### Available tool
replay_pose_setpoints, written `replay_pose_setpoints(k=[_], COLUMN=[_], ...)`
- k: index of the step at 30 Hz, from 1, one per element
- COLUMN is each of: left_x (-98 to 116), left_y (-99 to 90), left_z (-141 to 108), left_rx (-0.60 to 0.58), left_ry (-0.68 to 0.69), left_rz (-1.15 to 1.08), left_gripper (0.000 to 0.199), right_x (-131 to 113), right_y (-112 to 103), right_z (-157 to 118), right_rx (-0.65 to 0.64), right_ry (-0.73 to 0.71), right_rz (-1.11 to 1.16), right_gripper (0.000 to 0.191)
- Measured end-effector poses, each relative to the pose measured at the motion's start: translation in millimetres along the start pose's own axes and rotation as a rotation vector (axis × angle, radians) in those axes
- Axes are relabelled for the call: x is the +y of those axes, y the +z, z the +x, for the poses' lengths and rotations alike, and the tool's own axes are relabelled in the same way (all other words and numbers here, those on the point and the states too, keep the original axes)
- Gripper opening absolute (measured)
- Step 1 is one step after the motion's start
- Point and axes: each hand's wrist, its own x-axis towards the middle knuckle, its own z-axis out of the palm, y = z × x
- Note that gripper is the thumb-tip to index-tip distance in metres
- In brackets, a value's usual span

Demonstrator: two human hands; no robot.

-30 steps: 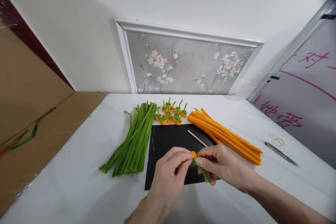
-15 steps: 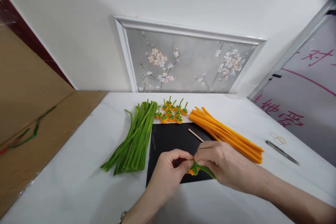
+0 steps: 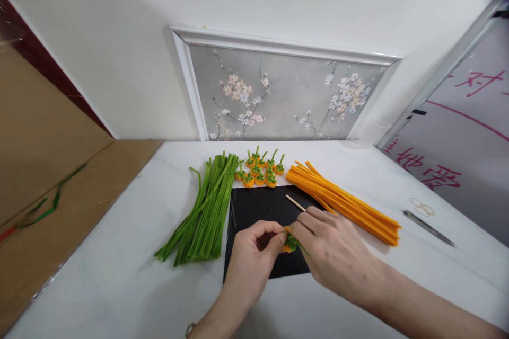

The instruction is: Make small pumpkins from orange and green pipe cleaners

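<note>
My left hand [image 3: 254,251] pinches a small orange-and-green pipe-cleaner fruit [image 3: 289,244] between thumb and forefinger, above the black mat [image 3: 258,206]. Its green top faces right, toward my right hand [image 3: 338,249]. The fingers of that hand are closed on the fruit's green pipe-cleaner stem, which is mostly hidden under them. Just beyond my right knuckles a thin wooden stick [image 3: 295,203] lies on the mat, its near end covered by the hand.
Green pipe cleaners [image 3: 210,212] lie bundled at left, orange pipe cleaners [image 3: 344,204] at right. Several finished pipe-cleaner fruits [image 3: 260,176] stand behind the mat. Tweezers [image 3: 428,228] and rubber bands [image 3: 421,207] lie far right. Cardboard [image 3: 79,190] borders the white table on the left.
The fruit has turned and risen slightly between my hands. My right hand has rolled over it, now covering most of the green stem that showed before.
</note>
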Motion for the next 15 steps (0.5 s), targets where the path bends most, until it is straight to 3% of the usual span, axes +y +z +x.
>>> replay_pose_setpoints(k=[4,7,13,15], left_x=[2.9,4.9,4.3,3.3], left_y=[0.2,0.6,0.9,1.1], left_z=[-2.0,-3.2,-3.4,-4.3], left_rx=[0.011,-0.008,0.009,0.009], left_ry=[-0.130,-0.143,-0.019,0.012], left_rz=[-0.265,-0.343,-0.236,-0.229], left_gripper=[0.015,0.017,0.012,0.009], right_x=[10.0,10.5,-2.1,-4.7], right_y=[-10.8,-12.3,-3.4,-2.0], right_z=[-2.6,-5.1,-2.9,-1.8], right_rx=[-0.068,-0.071,0.119,0.144], right_ry=[0.292,0.433,0.275,0.286], right_rz=[0.459,0.615,0.558,0.565], right_gripper=[0.014,0.014,0.015,0.014])
